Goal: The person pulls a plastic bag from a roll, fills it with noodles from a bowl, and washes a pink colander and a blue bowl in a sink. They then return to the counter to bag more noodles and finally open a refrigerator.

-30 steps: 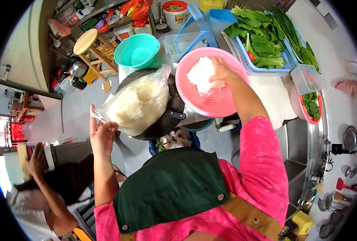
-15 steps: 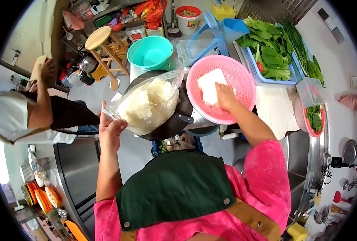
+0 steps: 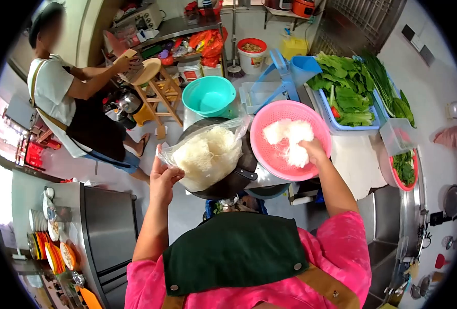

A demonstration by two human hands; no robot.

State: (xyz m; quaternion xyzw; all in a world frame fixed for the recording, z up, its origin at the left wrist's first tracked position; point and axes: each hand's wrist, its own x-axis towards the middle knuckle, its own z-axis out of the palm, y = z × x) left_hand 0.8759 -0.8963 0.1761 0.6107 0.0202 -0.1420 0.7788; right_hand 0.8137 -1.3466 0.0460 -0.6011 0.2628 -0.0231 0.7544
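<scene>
My left hand (image 3: 163, 181) pinches the edge of a clear plastic bag (image 3: 240, 123). Pale dry rice vermicelli (image 3: 203, 159) fills the bag, which rests on a dark round board (image 3: 208, 191). Beside it stands a pink colander (image 3: 263, 166) with white vermicelli (image 3: 284, 133) lying inside. My right hand (image 3: 316, 150) reaches in over the colander's right side, its fingers closed on a loose clump of vermicelli (image 3: 296, 154); the fingertips are partly hidden. Between bag and colander, a knife (image 3: 247, 174) lies with its black handle towards me.
A turquoise basin (image 3: 209, 96) and a blue plastic jug (image 3: 304, 69) stand beyond the board. Leafy greens (image 3: 347, 82) fill a blue basket (image 3: 336, 118) to the right. On the left, another person (image 3: 58, 98) stands near a wooden stool (image 3: 145, 72).
The vermicelli in the colander has gone from a compact block to looser, spread clumps, and my right hand has shifted to its right side. The other person now stands more upright, in fuller view.
</scene>
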